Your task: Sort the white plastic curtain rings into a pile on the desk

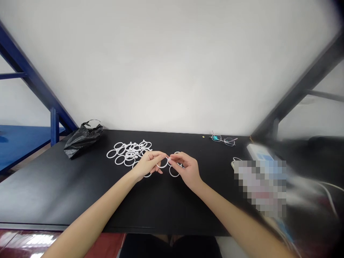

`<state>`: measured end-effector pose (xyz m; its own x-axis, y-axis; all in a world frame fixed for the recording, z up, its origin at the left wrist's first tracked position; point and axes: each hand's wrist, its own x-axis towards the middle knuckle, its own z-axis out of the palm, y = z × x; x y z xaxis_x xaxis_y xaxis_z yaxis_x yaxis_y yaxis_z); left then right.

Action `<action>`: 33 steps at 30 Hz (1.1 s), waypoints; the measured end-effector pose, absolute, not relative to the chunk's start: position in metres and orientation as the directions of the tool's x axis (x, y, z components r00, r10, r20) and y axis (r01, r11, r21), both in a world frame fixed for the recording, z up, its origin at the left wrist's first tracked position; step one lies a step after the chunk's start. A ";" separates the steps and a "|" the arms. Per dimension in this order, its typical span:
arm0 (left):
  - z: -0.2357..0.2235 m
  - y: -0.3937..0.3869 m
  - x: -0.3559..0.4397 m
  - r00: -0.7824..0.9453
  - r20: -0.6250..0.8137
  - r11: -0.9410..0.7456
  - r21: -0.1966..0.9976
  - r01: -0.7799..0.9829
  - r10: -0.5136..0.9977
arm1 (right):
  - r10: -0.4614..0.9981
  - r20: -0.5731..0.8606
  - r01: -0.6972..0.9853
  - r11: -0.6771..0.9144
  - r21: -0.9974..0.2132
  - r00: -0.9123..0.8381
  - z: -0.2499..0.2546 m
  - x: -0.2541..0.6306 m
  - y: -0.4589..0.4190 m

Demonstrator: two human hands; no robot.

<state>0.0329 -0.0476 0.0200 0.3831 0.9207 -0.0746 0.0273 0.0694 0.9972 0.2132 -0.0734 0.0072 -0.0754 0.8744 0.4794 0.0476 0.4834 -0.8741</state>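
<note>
Between my two hands, just above the table, is a white plastic curtain ring (162, 167) with a small joint on its right side. My left hand (147, 165) is closed on the ring's left part with thumb and fingers. My right hand (189, 170) pinches the joint at the fingertips; the fingers partly hide it. Beneath my right hand lies another white ring (173, 176), partly covered. To the left of my left hand a loose pile of several white rings (130, 155) is spread on the black table (166, 204).
A crumpled black plastic bag (84, 139) lies at the back left. Eyeglasses (229, 142) rest near the wall at the back right. On the right are a white box (259, 152), a blurred-out item and white cables (329, 197). Blue frame posts (55, 125) stand at left.
</note>
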 end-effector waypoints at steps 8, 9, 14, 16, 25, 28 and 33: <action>0.008 -0.060 0.042 0.298 0.349 -0.439 0.835 0.332 0.888 | 0.907 0.421 -0.010 0.421 -0.907 0.002 0.007 0.201 -0.082; 0.008 -0.061 0.041 0.301 0.400 -0.494 0.782 0.381 0.866 | 0.907 0.421 -0.018 0.421 -0.907 -0.002 0.008 0.200 -0.084; 0.012 -0.064 0.038 0.305 0.511 -0.595 0.692 0.408 0.804 | 0.855 0.494 0.160 0.516 -0.841 -0.159 0.010 0.202 -0.088; 0.012 -0.064 0.039 0.336 0.490 -0.591 0.716 0.371 0.805 | 0.827 0.495 0.250 0.555 -0.793 -0.266 0.009 0.203 -0.089; 0.011 -0.065 0.042 0.367 0.439 -0.544 0.798 0.261 0.820 | 0.829 0.447 0.225 0.531 -0.817 -0.334 -0.002 0.202 -0.091; 0.011 -0.065 0.043 0.356 0.465 -0.562 0.788 0.249 0.810 | 0.828 0.451 0.209 0.531 -0.821 -0.332 -0.006 0.202 -0.090; 0.010 -0.065 0.042 0.370 0.470 -0.571 0.784 0.244 0.802 | 0.825 0.450 0.191 0.530 -0.826 -0.342 -0.008 0.202 -0.090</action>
